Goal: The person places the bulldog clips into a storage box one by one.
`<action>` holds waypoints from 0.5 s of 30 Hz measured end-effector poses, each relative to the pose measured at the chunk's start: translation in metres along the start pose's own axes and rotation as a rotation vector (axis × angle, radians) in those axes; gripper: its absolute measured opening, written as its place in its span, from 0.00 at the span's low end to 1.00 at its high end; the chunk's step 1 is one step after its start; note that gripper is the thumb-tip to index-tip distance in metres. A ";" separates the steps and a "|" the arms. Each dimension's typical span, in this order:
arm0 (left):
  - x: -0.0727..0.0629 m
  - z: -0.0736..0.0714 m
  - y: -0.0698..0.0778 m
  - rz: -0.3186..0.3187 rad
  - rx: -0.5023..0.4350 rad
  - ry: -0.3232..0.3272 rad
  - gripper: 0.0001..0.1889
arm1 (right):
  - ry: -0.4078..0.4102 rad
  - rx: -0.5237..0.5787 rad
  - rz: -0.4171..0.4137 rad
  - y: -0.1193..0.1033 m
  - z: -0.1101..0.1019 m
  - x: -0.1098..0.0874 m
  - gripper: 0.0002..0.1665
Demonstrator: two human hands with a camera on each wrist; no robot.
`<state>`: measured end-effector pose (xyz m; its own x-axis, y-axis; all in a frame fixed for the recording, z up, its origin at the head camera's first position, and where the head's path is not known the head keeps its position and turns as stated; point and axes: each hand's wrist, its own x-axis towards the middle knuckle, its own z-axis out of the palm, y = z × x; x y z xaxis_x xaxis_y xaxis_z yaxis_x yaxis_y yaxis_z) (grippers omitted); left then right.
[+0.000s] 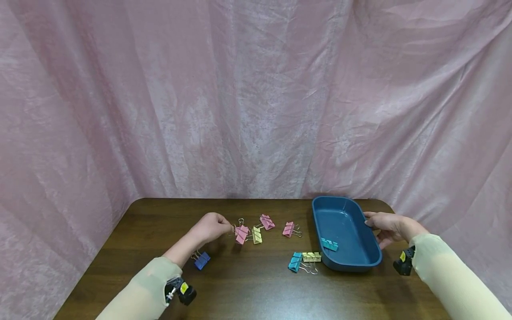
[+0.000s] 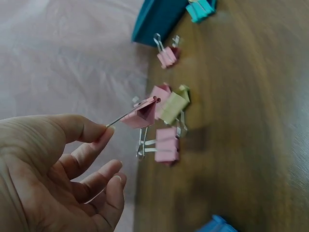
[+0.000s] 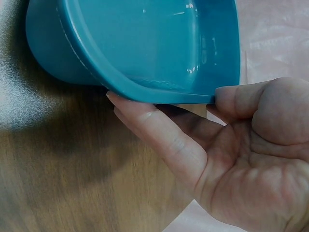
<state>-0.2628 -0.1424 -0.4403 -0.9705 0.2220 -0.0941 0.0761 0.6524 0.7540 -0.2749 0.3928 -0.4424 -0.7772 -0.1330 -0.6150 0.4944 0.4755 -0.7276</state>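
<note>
My left hand (image 1: 211, 227) pinches a pink binder clip (image 2: 141, 114) by one wire handle between thumb and index finger, the other fingers loosely bent. The clip hangs above the table. Just beyond it lie another pink binder clip (image 2: 167, 145), a yellow binder clip (image 1: 257, 235) and a further pink binder clip (image 1: 267, 222). My right hand (image 1: 391, 227) grips the blue tray (image 1: 346, 222) at its right side, thumb at the rim and fingers against the outside. Inside the tray, near its left wall, lies a teal binder clip (image 1: 329, 244).
A pink binder clip (image 1: 288, 229) lies left of the tray. Near the tray's front left corner are a teal binder clip (image 1: 295, 262) and a yellow one. A blue binder clip (image 1: 202, 261) rests beside my left forearm. A pink curtain (image 1: 256, 111) hangs behind the table.
</note>
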 end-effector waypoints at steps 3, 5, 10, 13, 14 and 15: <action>0.002 -0.003 0.011 0.018 -0.016 -0.005 0.07 | -0.004 0.008 0.000 -0.001 0.000 0.000 0.36; 0.004 -0.004 0.017 0.029 -0.025 -0.009 0.08 | -0.003 0.010 -0.001 -0.001 0.000 0.000 0.36; 0.010 -0.005 0.030 0.079 -0.024 -0.014 0.11 | 0.000 0.007 0.001 -0.002 0.000 0.001 0.36; 0.012 -0.003 0.037 0.108 -0.022 -0.017 0.11 | -0.005 0.008 -0.001 -0.001 0.000 0.001 0.36; 0.012 -0.002 0.040 0.112 -0.024 -0.020 0.11 | -0.006 0.005 -0.001 0.000 0.000 0.001 0.36; 0.013 -0.001 0.042 0.112 -0.029 -0.026 0.11 | -0.007 0.007 -0.002 0.001 0.000 0.001 0.36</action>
<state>-0.2722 -0.1132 -0.4094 -0.9500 0.3113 -0.0242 0.1773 0.6015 0.7790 -0.2753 0.3931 -0.4433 -0.7755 -0.1401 -0.6156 0.4954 0.4694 -0.7309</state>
